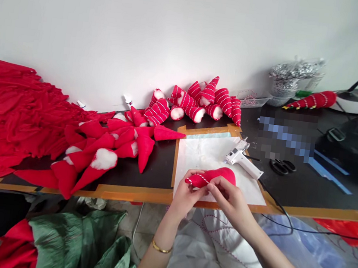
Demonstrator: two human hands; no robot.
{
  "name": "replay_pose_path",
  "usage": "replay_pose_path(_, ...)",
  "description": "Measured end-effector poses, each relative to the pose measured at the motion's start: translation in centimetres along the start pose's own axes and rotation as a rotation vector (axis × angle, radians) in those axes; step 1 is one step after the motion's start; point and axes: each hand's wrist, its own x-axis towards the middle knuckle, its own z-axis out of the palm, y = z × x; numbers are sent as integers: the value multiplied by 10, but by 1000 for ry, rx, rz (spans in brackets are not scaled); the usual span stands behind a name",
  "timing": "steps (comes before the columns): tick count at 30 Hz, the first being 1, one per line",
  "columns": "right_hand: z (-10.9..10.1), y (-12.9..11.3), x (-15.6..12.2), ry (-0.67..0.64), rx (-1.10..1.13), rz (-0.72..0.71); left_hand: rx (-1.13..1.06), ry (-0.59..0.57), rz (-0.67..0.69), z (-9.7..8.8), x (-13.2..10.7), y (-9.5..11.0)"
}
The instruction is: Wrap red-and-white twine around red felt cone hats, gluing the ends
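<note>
Low over the white paper sheet [204,154], left hand [187,196] and right hand [227,203] both curled shut around a red stuffed fabric cone [217,178], its white-striped tip pinched between them! Just beside, a white glue gun [243,159] on the paper, black scissors [282,166] farther along the desk [158,170]. And beyond, plain red cones [104,159] and white-striped cones [192,103] massed toward the wall [114,21], red fabric [12,109] heaped far left!
</note>
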Motion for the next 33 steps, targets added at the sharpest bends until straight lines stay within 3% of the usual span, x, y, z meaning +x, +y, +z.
replay_pose_path(5,2,0,-2,-9,7,-13,99,157,1,2,1,-7)
replay_pose_path(7,1,-1,-2,-1,-3,-16,82,109,1,1,0,-9)
replay_pose_path(10,-1,1,0,10,-10,-19,-6,-77,-25,-1,1,-10)
replay_pose_path(12,-2,3,0,18,-3,-18,9,-107,-4,-3,4,-11)
replay_pose_path(17,-1,9,2,18,12,-12,151,100,176,-2,8,-17)
replay_pose_path(24,-1,2,1,17,9,-36,61,187,49,13,0,-22)
replay_pose_path(27,-2,-2,2,28,-5,-37,28,100,62,10,-3,-20)
replay_pose_path(31,-5,0,4,62,10,-5,-99,-172,-51,1,-3,-18)
replay_pose_path(33,-5,1,4,74,22,3,-66,-194,-50,-1,0,-18)
